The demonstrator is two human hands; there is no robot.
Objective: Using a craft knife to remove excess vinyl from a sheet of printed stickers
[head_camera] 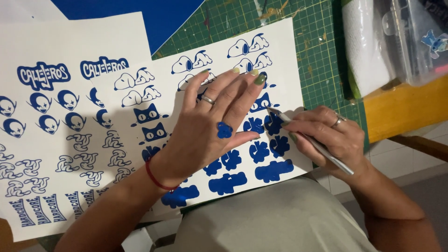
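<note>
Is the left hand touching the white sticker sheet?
Touching. The head view shows the left hand pressed flat on the sticker sheet, fingers spread over the blue shapes.

My left hand (212, 121) presses flat on the sticker sheet (280, 60), a blue scrap (224, 130) stuck to its back. My right hand (333, 137) holds a craft knife (310, 140), tip touching a blue cutout (273, 123).

Green-painted nails, silver rings on both hands (219, 126) (red cord bracelet (156, 179) at left wrist).
</note>
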